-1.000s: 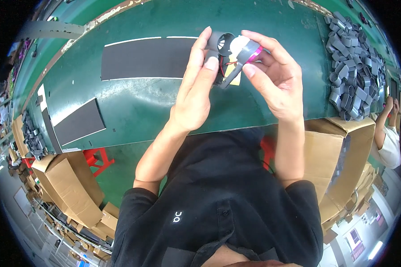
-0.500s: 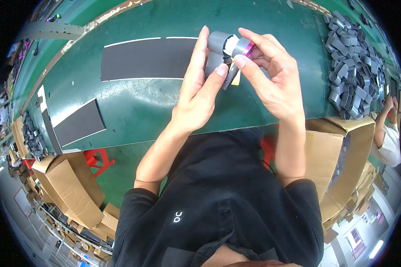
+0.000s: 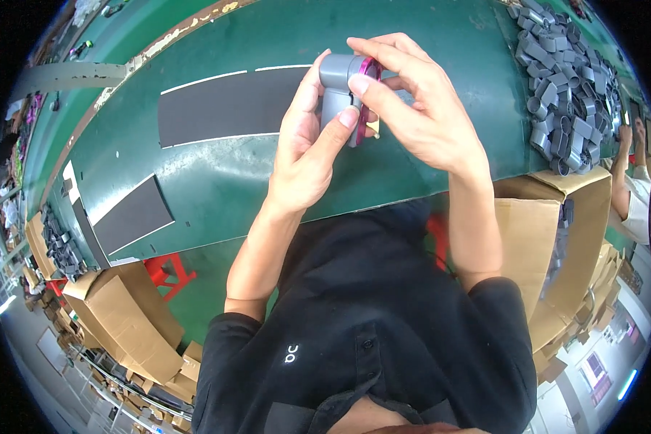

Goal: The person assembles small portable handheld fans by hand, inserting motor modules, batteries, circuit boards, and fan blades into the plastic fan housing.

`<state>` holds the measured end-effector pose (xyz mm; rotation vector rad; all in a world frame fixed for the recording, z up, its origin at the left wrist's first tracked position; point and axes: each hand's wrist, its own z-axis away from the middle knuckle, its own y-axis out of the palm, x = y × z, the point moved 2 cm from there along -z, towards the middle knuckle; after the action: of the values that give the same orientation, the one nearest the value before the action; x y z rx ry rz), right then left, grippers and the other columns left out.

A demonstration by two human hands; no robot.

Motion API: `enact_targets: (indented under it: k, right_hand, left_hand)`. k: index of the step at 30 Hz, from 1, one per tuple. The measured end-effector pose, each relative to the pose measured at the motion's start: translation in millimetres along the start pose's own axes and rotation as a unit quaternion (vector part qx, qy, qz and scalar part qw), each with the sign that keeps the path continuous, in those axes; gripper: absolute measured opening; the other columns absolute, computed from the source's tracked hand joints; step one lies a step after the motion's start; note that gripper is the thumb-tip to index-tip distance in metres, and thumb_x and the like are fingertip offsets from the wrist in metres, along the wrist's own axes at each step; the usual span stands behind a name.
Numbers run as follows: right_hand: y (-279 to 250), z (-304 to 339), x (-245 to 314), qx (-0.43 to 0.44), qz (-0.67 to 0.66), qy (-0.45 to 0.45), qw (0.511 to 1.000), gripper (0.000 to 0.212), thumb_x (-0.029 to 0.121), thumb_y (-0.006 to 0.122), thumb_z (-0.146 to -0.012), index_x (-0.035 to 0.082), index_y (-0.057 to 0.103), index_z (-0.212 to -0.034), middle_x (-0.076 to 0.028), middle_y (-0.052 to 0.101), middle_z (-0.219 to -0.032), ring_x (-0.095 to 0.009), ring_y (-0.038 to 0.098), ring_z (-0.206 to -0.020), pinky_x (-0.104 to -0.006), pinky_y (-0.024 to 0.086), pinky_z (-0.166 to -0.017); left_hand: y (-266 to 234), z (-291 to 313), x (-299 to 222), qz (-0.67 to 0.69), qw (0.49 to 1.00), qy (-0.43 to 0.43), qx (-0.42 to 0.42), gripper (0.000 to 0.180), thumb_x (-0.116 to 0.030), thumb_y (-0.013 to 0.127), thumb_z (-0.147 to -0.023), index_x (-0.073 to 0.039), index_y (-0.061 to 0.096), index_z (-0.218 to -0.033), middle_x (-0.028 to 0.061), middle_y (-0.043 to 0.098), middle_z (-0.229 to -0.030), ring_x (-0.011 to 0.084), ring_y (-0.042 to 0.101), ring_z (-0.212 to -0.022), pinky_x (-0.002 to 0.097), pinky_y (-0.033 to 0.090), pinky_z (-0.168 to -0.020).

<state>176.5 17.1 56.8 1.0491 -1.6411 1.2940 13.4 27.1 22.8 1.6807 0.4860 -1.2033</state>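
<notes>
Plainly, a grey plastic casing (image 3: pixel 334 71) is gripped by the left hand (image 3: pixel 301 148), its thumb pressed along the casing's near part. By the right hand (image 3: pixel 423 108), the magenta-edged cover (image 3: pixel 362 129) is held at the casing's right side, with thumb and fingers curled about its upper end. Both parts are held together above the middle of the green worktop (image 3: pixel 441 159), well in from its near edge. A small yellow piece (image 3: pixel 373 127) is partly hidden behind them; what it rests on cannot be told. A long black sheet (image 3: pixel 217 108) is laid left of the hands, and a smaller dark sheet (image 3: pixel 134 215) near the worktop's left near corner. Along its right edge, grey parts (image 3: pixel 566 90) are heaped.
</notes>
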Motion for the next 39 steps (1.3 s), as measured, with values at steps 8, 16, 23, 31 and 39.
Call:
enact_targets:
  k: [8, 16, 23, 31, 39]
  right_hand:
    - [1.0, -12.4, -3.3, -0.024, -0.064, 0.018, 0.997, 0.047, 0.038, 0.06, -0.103, -0.001, 0.073, -0.082, -0.006, 0.066, -0.068, -0.014, 0.061, -0.062, -0.0304, 0.045, -0.057]
    - [-0.9, -9.1, 1.8, -0.052, -0.069, -0.018, 0.996, 0.048, 0.036, 0.054, -0.106, 0.0, 0.072, -0.08, -0.002, 0.062, -0.064, -0.009, 0.056, -0.058, -0.027, 0.042, -0.055]
    - [-5.5, -9.1, -4.5, -0.063, -0.033, -0.022, 0.997, 0.05, 0.037, 0.051, -0.109, 0.001, 0.072, -0.081, 0.003, 0.057, -0.063, -0.005, 0.048, -0.057, -0.0249, 0.035, -0.053]
    - [-3.0, -7.4, 11.6, -0.115, 0.034, -0.006, 0.993, 0.052, 0.037, 0.054, -0.106, 0.001, 0.072, -0.073, 0.003, 0.046, -0.054, -0.007, 0.041, -0.054, -0.0279, 0.032, -0.052]
    - [5.4, -7.8, 8.4, 0.013, 0.194, 0.019, 0.981, 0.064, 0.058, 0.055, -0.1, 0.0, 0.071, -0.079, -0.015, 0.067, -0.072, -0.036, 0.067, -0.068, -0.0456, 0.053, -0.068]
  left_hand:
    - [11.6, 4.2, -6.3, 0.074, 0.989, -0.116, 0.058, 0.042, -0.01, 0.065, -0.101, 0.004, 0.051, -0.138, 0.0123, 0.068, -0.113, 0.0171, 0.07, -0.09, 0.0313, 0.058, -0.082]
    - [4.0, 3.0, -5.8, 0.117, 0.971, -0.187, 0.093, 0.038, -0.019, 0.07, -0.1, 0.005, 0.06, -0.128, 0.0136, 0.073, -0.1, 0.0181, 0.071, -0.085, 0.0294, 0.058, -0.076]
    - [18.7, 8.8, -10.6, 0.037, 0.994, -0.1, -0.016, 0.046, -0.011, 0.073, -0.096, 0.006, 0.057, -0.136, 0.0139, 0.071, -0.108, 0.0167, 0.071, -0.09, 0.0315, 0.059, -0.082]
    - [17.4, 14.6, -6.6, -0.366, 0.923, 0.116, -0.011, 0.045, -0.014, 0.082, -0.085, 0.007, 0.065, -0.121, 0.0184, 0.074, -0.092, 0.0242, 0.075, -0.079, 0.0318, 0.058, -0.072]
    - [0.3, 11.5, 8.8, -0.278, 0.957, -0.061, 0.065, 0.042, -0.016, 0.077, -0.09, 0.009, 0.063, -0.12, 0.0177, 0.074, -0.095, 0.0204, 0.073, -0.086, 0.0321, 0.058, -0.079]
